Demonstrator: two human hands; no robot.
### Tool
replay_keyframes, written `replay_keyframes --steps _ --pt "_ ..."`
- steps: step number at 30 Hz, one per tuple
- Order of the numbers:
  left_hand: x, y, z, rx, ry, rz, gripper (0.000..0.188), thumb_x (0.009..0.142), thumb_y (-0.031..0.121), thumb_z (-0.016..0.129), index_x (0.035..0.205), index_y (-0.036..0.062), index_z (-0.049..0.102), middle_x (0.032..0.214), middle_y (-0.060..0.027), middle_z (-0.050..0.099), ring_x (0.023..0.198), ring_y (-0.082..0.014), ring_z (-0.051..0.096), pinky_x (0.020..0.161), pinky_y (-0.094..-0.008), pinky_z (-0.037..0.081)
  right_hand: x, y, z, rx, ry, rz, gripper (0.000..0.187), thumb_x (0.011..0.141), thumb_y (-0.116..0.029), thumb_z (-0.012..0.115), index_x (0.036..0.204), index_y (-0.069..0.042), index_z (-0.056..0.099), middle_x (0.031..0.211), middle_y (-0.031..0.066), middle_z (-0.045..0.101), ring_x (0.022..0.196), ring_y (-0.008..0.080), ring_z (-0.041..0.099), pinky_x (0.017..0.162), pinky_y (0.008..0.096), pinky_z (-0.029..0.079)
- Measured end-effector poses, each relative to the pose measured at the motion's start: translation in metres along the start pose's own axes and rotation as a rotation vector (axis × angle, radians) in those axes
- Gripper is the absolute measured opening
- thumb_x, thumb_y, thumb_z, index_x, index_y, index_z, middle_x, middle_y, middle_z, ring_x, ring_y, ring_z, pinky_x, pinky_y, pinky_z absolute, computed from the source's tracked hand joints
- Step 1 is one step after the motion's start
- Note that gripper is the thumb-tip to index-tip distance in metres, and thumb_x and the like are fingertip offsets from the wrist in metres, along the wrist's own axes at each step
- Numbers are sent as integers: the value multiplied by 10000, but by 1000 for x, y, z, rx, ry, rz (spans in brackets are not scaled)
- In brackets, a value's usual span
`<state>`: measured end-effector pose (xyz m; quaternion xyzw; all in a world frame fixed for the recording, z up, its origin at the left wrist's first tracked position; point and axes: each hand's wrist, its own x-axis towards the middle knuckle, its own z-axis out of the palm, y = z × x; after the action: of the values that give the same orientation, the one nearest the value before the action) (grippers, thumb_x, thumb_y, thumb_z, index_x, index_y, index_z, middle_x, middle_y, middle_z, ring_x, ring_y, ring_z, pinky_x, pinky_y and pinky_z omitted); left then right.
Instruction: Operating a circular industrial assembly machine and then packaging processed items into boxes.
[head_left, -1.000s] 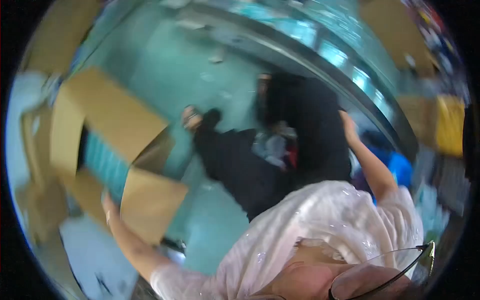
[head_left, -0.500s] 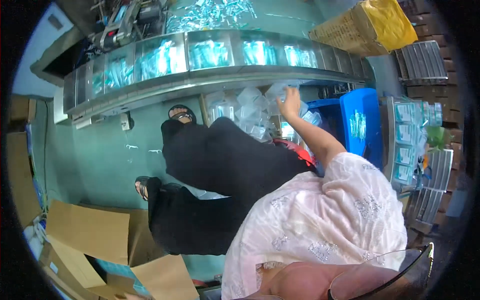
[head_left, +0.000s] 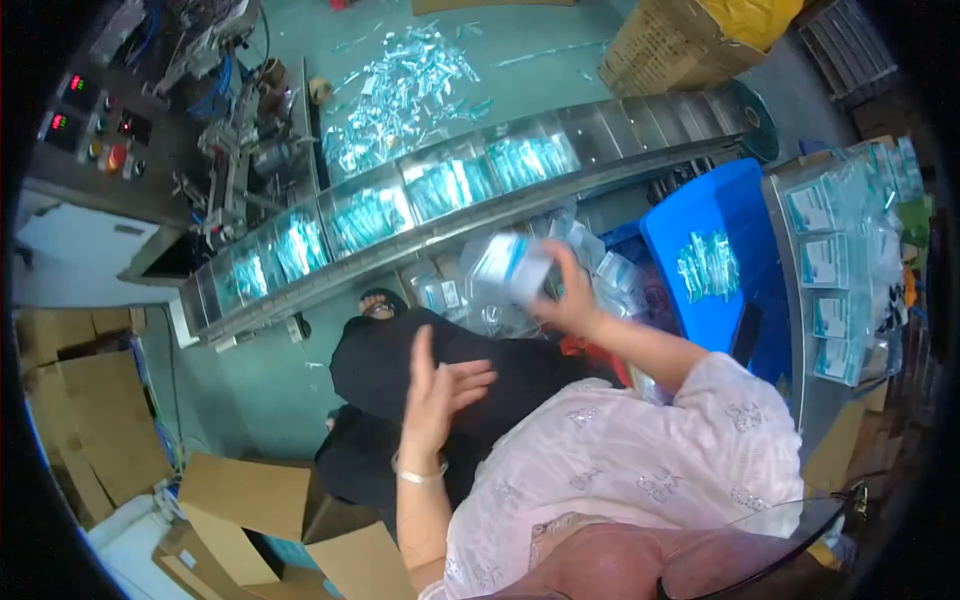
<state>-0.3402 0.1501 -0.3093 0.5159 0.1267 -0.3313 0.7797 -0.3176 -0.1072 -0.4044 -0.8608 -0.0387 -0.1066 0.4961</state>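
My right hand (head_left: pixel 570 298) grips a clear plastic box (head_left: pixel 505 268) with a white and teal label or insert, held up over my lap. The box is slightly blurred. My left hand (head_left: pixel 438 395) is raised above my dark trousers, fingers spread and holding nothing, a little left of the box. Under and behind my right hand sits a container of clear plastic boxes (head_left: pixel 435 292), some with white and teal inserts. Past it runs a metal conveyor (head_left: pixel 600 130), whose compartments hold bundles of slim teal-and-white packets (head_left: pixel 450 185).
A blue bin (head_left: pixel 715 330) with more packets (head_left: pixel 708 265) stands to my right, beside a row of filled clear boxes (head_left: pixel 830 315). Packets lie heaped (head_left: pixel 400 95) beyond the conveyor. Machinery (head_left: pixel 240 150) is at far left; an open carton (head_left: pixel 250 490) is near left.
My right hand has come up out of the container with a clear box and moved nearer. My left hand has risen into view, open. The view has shifted, showing more machinery.
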Motion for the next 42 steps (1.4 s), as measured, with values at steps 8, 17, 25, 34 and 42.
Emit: replay_keyframes --steps 8,17,25,34,42 --pt "11 -9 8 -175 247 478 617 785 96 594 1318 33 288 1212 -136 435 1117 -246 446 958 -352 345 140 32 -15 -319 110 143 846 697 -311 702 1319 49 256 1245 267 397 1156 415 389 984 424 327" --pt "-60 -23 8 -145 484 537 718 724 151 640 1328 33 270 1240 -147 404 1116 -266 445 958 -358 349 232 99 15 -485 -91 1009 849 600 -402 757 1278 -47 390 1324 113 409 1240 263 374 981 445 351" --pt "-73 -39 4 -191 499 573 740 713 156 652 1334 56 262 1234 -144 412 1092 -276 468 938 -370 373 219 101 28 -395 33 928 910 639 -612 628 1337 -107 332 1332 216 349 1210 377 373 961 452 350" --pt "-79 -44 2 -187 463 585 728 727 150 653 1335 57 263 1235 -151 410 1100 -274 463 944 -364 367 223 115 34 -16 -19 907 1090 551 -596 730 1302 70 305 1334 218 377 1227 315 386 987 373 329" --pt "-81 -48 5 -215 416 548 722 708 87 648 1326 61 275 1212 -136 421 1112 -255 445 956 -353 350 219 121 42 151 -99 812 1095 447 -223 853 1315 52 244 1298 220 387 1198 294 402 983 356 339"
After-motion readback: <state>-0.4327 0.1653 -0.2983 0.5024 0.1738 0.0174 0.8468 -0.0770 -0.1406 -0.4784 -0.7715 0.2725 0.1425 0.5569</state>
